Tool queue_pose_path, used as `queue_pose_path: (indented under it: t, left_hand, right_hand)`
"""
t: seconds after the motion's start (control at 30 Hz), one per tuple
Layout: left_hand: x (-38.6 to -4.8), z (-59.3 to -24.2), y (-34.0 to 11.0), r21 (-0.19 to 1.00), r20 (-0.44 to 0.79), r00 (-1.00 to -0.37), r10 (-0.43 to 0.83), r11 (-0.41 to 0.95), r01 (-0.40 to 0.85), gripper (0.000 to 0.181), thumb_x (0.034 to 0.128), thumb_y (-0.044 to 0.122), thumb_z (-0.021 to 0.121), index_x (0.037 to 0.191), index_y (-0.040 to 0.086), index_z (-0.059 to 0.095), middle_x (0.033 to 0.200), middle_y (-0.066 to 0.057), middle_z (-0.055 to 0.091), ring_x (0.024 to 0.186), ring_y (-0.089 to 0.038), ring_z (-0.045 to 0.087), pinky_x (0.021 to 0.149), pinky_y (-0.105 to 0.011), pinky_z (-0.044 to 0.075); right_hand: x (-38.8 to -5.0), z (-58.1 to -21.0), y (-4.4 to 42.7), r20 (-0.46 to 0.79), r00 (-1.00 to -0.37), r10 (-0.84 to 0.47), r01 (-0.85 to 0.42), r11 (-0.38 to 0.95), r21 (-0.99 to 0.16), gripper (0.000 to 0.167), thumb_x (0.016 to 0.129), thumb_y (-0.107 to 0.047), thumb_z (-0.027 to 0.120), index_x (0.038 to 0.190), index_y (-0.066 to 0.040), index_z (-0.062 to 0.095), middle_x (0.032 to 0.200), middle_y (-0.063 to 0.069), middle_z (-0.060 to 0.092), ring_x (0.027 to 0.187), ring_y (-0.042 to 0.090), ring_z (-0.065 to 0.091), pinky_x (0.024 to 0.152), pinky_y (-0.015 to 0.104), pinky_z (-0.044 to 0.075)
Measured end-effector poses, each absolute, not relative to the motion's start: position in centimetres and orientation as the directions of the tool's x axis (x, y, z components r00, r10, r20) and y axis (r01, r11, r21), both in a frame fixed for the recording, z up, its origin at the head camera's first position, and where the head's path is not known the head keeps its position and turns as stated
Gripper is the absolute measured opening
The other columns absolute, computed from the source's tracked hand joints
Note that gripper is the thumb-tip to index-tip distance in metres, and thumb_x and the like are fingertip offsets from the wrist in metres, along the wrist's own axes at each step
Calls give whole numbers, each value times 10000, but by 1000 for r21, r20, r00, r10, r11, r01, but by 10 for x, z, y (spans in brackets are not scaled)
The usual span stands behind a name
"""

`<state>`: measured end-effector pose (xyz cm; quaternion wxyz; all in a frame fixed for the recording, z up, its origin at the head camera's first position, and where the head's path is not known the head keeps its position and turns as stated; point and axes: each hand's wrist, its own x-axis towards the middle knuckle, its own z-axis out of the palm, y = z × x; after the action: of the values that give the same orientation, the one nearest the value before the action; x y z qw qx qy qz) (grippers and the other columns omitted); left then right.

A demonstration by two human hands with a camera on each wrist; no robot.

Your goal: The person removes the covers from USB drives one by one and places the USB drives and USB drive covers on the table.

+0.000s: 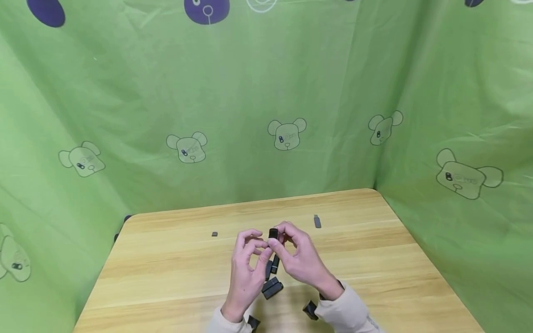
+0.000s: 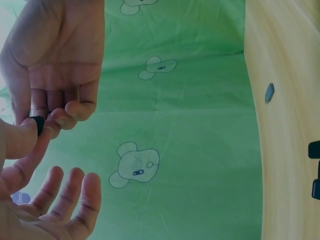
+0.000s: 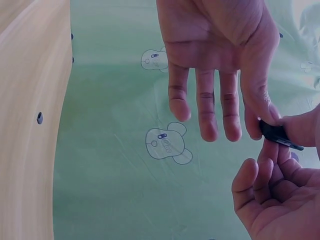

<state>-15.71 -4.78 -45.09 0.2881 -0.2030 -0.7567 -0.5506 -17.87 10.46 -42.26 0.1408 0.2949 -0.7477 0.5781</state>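
Note:
My right hand pinches a small black stick, which looks like a USB flash drive, between thumb and forefinger above the table. From the other side, my left hand pinches its near end with thumb and forefinger, the other fingers spread apart. Fingers cover much of the stick; its dark end shows in the right wrist view, and only a sliver in the left wrist view. Below the hands, several black sticks of similar look lie on the wooden table.
A grey USB stick lies at the back right of the table, and a small dark grey piece at the back left. Black pieces lie by the right sleeve and the left sleeve. Green curtain surrounds the table.

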Motion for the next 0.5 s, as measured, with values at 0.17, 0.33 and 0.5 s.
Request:
queue_pose_path:
  t: [0.17,0.33,0.5]
  left_hand:
    - [-156,-453,-49,728,645,-764,-27,325,603,61,939,115,706,885,142,704,1199,-67,590,1010,-191,619,754,-279,559]
    - [-156,-454,-49,719,655,-755,-39,338,607,68,923,127,731,856,133,716,1173,-83,609,1013,-199,613,749,-285,564]
    - [-155,-456,-50,720,652,-757,-40,344,602,90,915,132,741,828,136,718,1153,-108,626,1011,-209,616,746,-296,570]
  right_hand:
    - [-178,-425,102,541,-794,-276,-594,165,-787,37,965,-65,667,988,-52,642,828,35,600,771,78,563,705,263,522]
    - [-178,-425,101,559,-782,-275,-611,163,-775,49,965,-67,668,972,-30,636,812,37,588,759,72,559,703,251,528]
    - [-179,-426,100,572,-770,-281,-626,163,-763,43,950,-44,678,970,-25,645,792,36,582,743,63,552,674,244,522]
